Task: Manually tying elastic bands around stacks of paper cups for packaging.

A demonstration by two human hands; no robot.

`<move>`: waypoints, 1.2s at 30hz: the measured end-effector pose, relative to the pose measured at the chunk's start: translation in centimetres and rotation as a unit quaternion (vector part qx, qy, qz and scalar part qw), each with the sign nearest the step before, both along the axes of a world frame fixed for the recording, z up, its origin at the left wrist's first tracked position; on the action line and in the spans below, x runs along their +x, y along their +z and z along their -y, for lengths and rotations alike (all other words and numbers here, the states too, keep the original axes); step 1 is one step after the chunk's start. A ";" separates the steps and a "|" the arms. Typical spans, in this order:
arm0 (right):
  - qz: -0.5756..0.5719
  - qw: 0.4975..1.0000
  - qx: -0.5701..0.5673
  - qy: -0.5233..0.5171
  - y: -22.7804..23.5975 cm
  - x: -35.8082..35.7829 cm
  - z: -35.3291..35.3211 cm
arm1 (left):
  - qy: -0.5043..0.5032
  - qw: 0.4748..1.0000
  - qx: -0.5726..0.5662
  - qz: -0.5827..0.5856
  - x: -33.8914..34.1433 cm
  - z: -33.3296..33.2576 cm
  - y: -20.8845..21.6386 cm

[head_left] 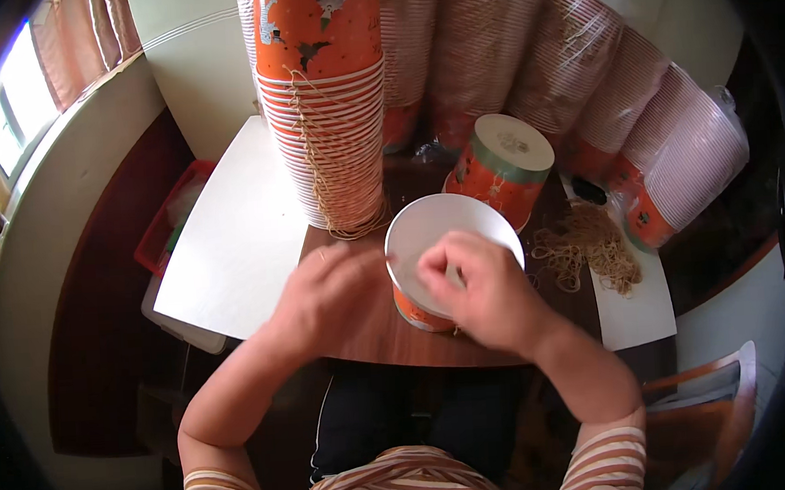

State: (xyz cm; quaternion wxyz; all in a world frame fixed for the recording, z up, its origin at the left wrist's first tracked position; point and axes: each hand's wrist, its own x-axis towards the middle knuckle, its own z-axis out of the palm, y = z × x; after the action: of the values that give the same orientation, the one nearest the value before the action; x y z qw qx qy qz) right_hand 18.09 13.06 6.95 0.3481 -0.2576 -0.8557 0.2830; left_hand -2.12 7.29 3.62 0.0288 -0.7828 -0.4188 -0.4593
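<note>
A paper bucket (462,213) stands upright near the table's front edge, its white inside facing up and its orange wall showing below the rim. My right hand (493,297) is over the bucket's mouth and near rim, its fingers curled into a pinch. What lies between those fingertips, if anything, is hidden. Just left of the bucket is my left hand (315,293), back upward, its fingers bent and blurred. A tall stack of nested orange buckets (342,132) rises beyond it, with tan cord loops (322,178) hanging down its side.
Behind the open bucket, an upside-down orange bucket (500,173) shows its pale base. Tan cord loops (592,243) lie heaped at the right. Plastic-wrapped bucket stacks (569,49) line the back. A white board (224,245) covers the table's left; a red crate (165,217) is beside it.
</note>
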 end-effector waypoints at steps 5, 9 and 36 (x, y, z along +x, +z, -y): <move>0.090 0.984 -0.150 -0.045 -0.9 -1.2 -4.3 | 0.036 0.966 -0.211 0.146 -2.0 -4.2 -2.5; 0.112 0.986 -0.105 -0.063 -2.2 -2.0 -5.5 | 0.016 0.953 -0.257 0.159 -1.9 -5.7 -3.2; 0.089 0.979 -0.152 -0.100 -3.4 -3.7 -6.4 | -0.002 0.932 -0.326 0.157 -1.7 -6.5 -2.6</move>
State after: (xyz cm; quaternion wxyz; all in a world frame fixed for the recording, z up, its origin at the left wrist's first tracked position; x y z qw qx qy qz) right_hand 14.40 19.46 3.55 0.2535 -0.4163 -0.8001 0.3497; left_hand -3.79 13.82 0.98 -0.2946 -0.6681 -0.5432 -0.4146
